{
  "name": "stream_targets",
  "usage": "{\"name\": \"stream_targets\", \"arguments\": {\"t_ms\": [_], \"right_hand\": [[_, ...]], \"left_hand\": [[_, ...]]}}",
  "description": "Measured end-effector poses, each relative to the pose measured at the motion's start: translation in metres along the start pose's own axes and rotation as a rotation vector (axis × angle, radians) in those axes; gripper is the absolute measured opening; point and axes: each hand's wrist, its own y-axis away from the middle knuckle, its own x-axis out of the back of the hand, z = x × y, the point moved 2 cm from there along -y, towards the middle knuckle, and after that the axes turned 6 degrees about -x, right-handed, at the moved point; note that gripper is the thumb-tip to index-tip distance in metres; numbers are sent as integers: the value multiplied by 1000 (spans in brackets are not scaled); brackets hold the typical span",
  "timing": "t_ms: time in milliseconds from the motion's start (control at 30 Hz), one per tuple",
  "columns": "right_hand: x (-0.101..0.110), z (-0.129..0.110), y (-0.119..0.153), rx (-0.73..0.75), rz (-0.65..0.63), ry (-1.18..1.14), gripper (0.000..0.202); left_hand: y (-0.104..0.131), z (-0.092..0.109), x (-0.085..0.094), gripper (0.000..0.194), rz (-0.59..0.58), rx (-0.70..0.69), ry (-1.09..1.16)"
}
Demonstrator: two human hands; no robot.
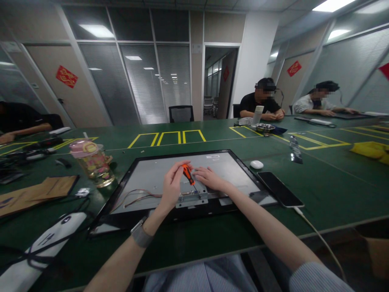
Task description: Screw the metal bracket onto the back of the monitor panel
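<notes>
An orange-and-black screwdriver is held at its handle by my left hand, whose fingers are closed near the top. Its shaft points down to a small metal bracket at the near edge of a flat display panel. The panel has a grey metal back and a black frame. My right hand rests on the grey back, fingers stretched out, to the right of the screwdriver. Thin brown wires run leftward from the bracket.
Left of the panel stand a pink-lidded drink bottle and a brown paper bag. A white power strip lies nearer. On the right are a white earbud case and a cabled phone. Other people sit around the green table.
</notes>
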Motion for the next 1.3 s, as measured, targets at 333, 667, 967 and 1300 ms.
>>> {"name": "stream_targets", "arguments": {"t_ms": [333,667,967,1300], "right_hand": [[3,-3,2,-20,-25,-23,40],[-1,2,0,-7,-8,-16,40],[-1,2,0,-19,-15,-12,40],[-3,3,-1,-7,-14,-13,41]], "left_hand": [[-4,2,1,22,-21,-48,-116],[-3,-4,-1,26,-78,29,13],[-2,0,-1,30,-57,-27,-47],[-1,6,-2,25,-46,-91,-143]]}}
